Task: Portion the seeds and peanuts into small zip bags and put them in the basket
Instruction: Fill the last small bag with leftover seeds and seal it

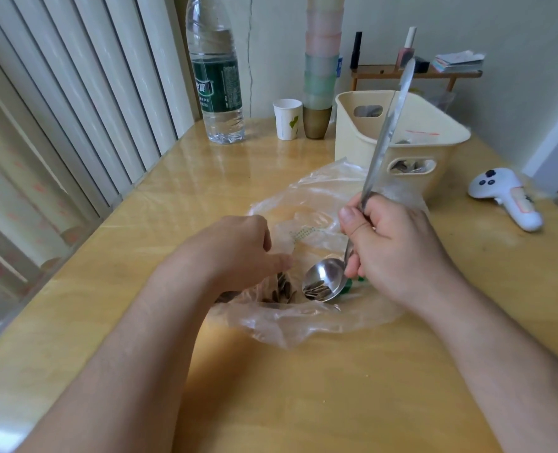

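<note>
A large clear plastic bag (316,207) lies crumpled in the middle of the wooden table (303,387). My right hand (392,246) grips a long steel spoon (323,282) whose bowl carries a few striped sunflower seeds. My left hand (241,250) pinches a small clear zip bag (280,282) beside the spoon; some seeds show inside it. The cream basket (362,142) stands behind, with filled bags visible through its handle slots.
A large water bottle (217,76), a paper cup (286,119) and a tall stack of coloured cups (320,76) stand at the back. A white controller (506,197) lies at the right. A small wooden shelf (414,71) holds bottles and packets.
</note>
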`<state>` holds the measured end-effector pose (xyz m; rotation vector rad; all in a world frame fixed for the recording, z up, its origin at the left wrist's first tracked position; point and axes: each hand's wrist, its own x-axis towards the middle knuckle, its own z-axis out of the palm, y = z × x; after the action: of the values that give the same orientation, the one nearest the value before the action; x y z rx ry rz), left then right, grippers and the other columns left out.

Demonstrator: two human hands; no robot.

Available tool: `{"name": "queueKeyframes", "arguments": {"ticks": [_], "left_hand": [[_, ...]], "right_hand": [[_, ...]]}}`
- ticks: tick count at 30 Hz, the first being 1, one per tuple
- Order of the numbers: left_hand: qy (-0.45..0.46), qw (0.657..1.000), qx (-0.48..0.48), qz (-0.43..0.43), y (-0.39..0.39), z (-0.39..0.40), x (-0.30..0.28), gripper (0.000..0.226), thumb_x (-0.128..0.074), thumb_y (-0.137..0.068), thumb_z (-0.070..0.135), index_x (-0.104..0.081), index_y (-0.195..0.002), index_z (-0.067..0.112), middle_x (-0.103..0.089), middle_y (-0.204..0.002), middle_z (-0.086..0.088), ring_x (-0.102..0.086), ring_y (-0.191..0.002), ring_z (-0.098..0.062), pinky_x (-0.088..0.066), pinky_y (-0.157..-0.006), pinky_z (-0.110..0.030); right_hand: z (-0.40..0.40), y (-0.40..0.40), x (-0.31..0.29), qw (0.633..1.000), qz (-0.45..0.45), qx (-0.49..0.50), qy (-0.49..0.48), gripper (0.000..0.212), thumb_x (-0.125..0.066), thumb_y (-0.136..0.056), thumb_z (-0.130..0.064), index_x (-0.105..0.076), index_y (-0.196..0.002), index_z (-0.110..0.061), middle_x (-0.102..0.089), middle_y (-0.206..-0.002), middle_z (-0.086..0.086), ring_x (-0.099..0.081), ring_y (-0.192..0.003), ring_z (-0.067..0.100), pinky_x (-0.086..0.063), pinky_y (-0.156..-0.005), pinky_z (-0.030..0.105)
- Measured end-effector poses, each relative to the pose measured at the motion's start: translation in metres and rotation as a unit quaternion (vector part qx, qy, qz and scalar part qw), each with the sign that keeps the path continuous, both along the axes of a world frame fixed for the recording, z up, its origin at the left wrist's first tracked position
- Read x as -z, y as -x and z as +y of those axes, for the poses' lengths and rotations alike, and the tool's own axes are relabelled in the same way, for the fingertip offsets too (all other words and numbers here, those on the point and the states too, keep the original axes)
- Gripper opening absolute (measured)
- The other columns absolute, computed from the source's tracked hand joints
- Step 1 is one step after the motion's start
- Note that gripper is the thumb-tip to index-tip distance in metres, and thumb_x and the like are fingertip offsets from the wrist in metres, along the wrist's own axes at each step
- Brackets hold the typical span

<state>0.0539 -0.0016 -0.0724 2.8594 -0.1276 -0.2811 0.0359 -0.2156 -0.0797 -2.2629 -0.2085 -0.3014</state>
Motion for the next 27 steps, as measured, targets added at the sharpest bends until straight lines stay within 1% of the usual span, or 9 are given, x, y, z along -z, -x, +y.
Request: {"name": "queueKeyframes", "arguments": {"ticks": [4, 7, 9, 13, 17, 19, 22, 24, 27], "left_hand": [[0.010, 1.000, 0.007, 0.018, 0.000, -0.001, 0.003, 0.033, -0.061, -0.098, 0.048, -0.047, -0.121, 0.029, -0.058, -0.100, 0.007, -0.064, -0.081, -0.014, -0.054, -0.068, -0.035], [0.077, 0.997, 0.008, -0.003, -0.004, -0.002, 0.006, 0.029, -0.060, -0.098, 0.031, -0.046, -0.123, 0.029, -0.064, -0.098, 0.004, -0.065, -0.082, -0.015, -0.054, -0.068, -0.037], [0.164, 0.986, -0.012, -0.024, -0.007, -0.004, 0.008, 0.028, -0.060, -0.096, 0.025, -0.047, -0.120, 0.030, -0.074, -0.090, 0.003, -0.069, -0.077, -0.017, -0.059, -0.071, -0.042], [0.273, 0.959, -0.053, -0.063, -0.012, -0.009, 0.010, 0.023, -0.058, -0.096, 0.017, -0.049, -0.112, 0.030, -0.076, -0.078, 0.001, -0.061, -0.050, -0.010, -0.044, -0.042, -0.026], [0.332, 0.941, -0.035, -0.054, -0.014, -0.008, 0.013, 0.020, -0.057, -0.098, 0.013, -0.055, -0.096, 0.033, -0.076, -0.075, 0.003, -0.063, -0.059, -0.022, -0.047, -0.053, -0.031], [0.358, 0.933, -0.012, -0.044, -0.012, -0.008, 0.012, 0.020, -0.060, -0.102, 0.016, -0.060, -0.091, 0.032, -0.075, -0.078, 0.001, -0.064, -0.063, -0.024, -0.044, -0.050, -0.028], [0.331, 0.942, 0.007, -0.052, -0.011, -0.007, 0.010, 0.014, -0.066, -0.103, 0.028, -0.071, -0.093, 0.036, -0.074, -0.082, 0.000, -0.063, -0.057, -0.010, -0.046, -0.050, -0.025], [0.270, 0.961, 0.009, -0.059, -0.012, -0.003, 0.009, 0.011, -0.066, -0.103, 0.035, -0.075, -0.103, 0.041, -0.074, -0.086, 0.005, -0.062, -0.055, -0.004, -0.045, -0.052, -0.019], [0.251, 0.967, 0.004, -0.043, -0.012, 0.002, 0.009, 0.020, -0.069, -0.100, 0.036, -0.073, -0.120, 0.041, -0.071, -0.101, 0.016, -0.069, -0.078, -0.003, -0.048, -0.066, -0.020]], "right_hand": [[0.005, 0.003, 0.001, 1.000, 0.019, -0.007, -0.004, 0.028, -0.051, -0.106, -0.036, -0.060, -0.083, -0.022, -0.069, -0.056, 0.001, -0.065, -0.047, 0.007, -0.054, -0.062, 0.030], [0.005, 0.004, 0.001, 1.000, 0.010, -0.009, -0.007, 0.027, -0.051, -0.106, -0.037, -0.059, -0.084, -0.023, -0.069, -0.060, -0.001, -0.065, -0.046, 0.007, -0.054, -0.059, 0.030], [0.004, 0.004, 0.002, 1.000, 0.010, -0.013, -0.005, 0.027, -0.051, -0.106, -0.038, -0.060, -0.085, -0.024, -0.070, -0.060, -0.002, -0.065, -0.047, 0.007, -0.054, -0.061, 0.031], [0.006, 0.003, 0.006, 1.000, 0.001, -0.012, -0.010, 0.024, -0.052, -0.106, -0.037, -0.059, -0.085, -0.027, -0.069, -0.057, -0.001, -0.069, -0.055, 0.005, -0.058, -0.071, 0.035], [0.009, 0.001, 0.010, 0.999, -0.009, 0.001, -0.045, 0.022, -0.052, -0.107, -0.031, -0.056, -0.085, -0.031, -0.069, -0.059, 0.000, -0.071, -0.055, 0.006, -0.059, -0.067, 0.034], [0.008, -0.001, 0.013, 0.997, 0.010, 0.008, -0.078, 0.022, -0.051, -0.108, -0.030, -0.056, -0.086, -0.032, -0.071, -0.060, -0.003, -0.072, -0.056, 0.008, -0.060, -0.071, 0.036], [0.006, -0.005, 0.014, 0.994, 0.017, 0.026, -0.102, 0.022, -0.052, -0.108, -0.030, -0.058, -0.087, -0.028, -0.071, -0.059, -0.002, -0.073, -0.057, 0.012, -0.062, -0.073, 0.042], [0.002, -0.005, 0.010, 0.994, 0.009, 0.037, -0.101, 0.023, -0.051, -0.108, -0.029, -0.058, -0.086, -0.027, -0.070, -0.059, -0.002, -0.073, -0.056, 0.011, -0.061, -0.069, 0.038], [-0.004, -0.005, 0.004, 0.994, -0.007, 0.043, -0.096, 0.023, -0.051, -0.108, -0.028, -0.057, -0.086, -0.026, -0.070, -0.057, -0.002, -0.072, -0.055, 0.011, -0.059, -0.067, 0.035]]}}
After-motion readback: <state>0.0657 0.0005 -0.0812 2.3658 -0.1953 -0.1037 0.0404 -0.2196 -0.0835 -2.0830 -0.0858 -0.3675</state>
